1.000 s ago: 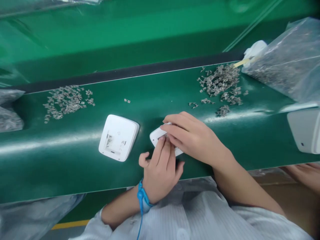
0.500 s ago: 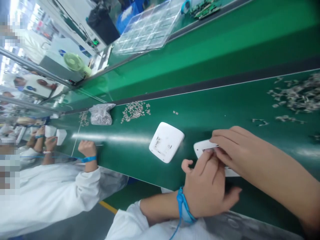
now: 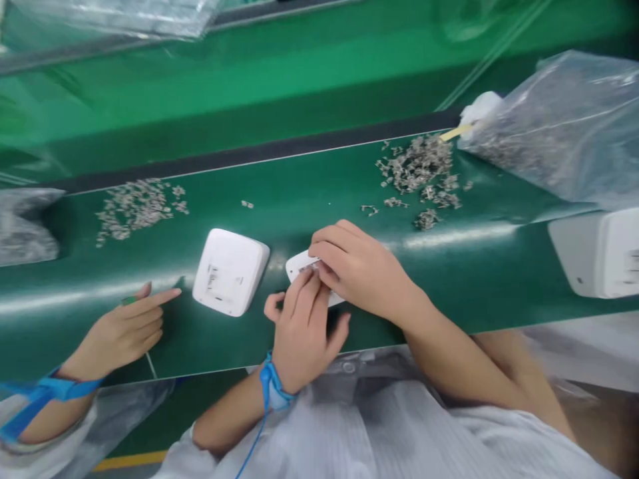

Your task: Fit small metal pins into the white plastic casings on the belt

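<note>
Partly covered by my hands, a white plastic housing (image 3: 298, 262) lies on the green bench. My left hand (image 3: 305, 329), with a blue wrist strap (image 3: 273, 382), has its fingertips on the recess of the housing; its thumb sticks out to the side. From the right, my right hand (image 3: 357, 269) bends over the housing, fingers curled and pressed onto its top. Whether a small part sits under the fingertips is hidden. Just left of my hands rests a second white housing (image 3: 229, 273), its recess with small metal pieces facing up.
A co-worker's hand (image 3: 124, 332) points toward the second housing. Small metal clips lie in a left pile (image 3: 137, 207) and a right pile (image 3: 419, 166). A clear bag of clips (image 3: 564, 126) and another white housing (image 3: 622, 253) are at right; a plastic bag (image 3: 24, 226) is at far left.
The view has swung right and levelled, bringing in the bag and housing at right. The co-worker's hand has come close to the second housing, finger extended. My hands keep much the same hold.
</note>
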`<state>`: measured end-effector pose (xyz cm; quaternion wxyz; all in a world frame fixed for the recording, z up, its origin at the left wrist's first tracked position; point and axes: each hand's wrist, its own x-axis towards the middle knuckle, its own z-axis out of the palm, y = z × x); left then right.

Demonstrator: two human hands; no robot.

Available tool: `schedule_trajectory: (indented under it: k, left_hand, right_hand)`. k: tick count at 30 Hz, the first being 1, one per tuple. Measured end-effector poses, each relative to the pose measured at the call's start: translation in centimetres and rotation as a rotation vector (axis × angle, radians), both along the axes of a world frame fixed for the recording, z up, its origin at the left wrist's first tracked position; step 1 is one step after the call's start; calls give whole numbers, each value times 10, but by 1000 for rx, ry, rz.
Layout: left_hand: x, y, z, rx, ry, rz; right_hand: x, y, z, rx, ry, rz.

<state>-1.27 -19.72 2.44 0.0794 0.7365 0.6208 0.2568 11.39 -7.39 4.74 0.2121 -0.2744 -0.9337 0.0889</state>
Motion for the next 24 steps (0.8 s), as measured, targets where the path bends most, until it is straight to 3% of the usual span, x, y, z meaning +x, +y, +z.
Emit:
schedule_trajectory:
  k: [5, 14, 19, 24]
  left_hand:
    - [5, -1, 1, 8, 2, 9]
    - [0, -2, 4, 35, -83, 0]
    - [0, -1, 6, 46, -100, -16]
    - [-1, -1, 5, 49, -89, -1]
  right_hand:
    - [2, -1, 1, -59, 17, -25]
    - [-11, -1, 13, 48, -119, -22]
    - [-16, -2, 12, -75, -128, -93]
    - [-9, -1, 9, -148, -36, -58]
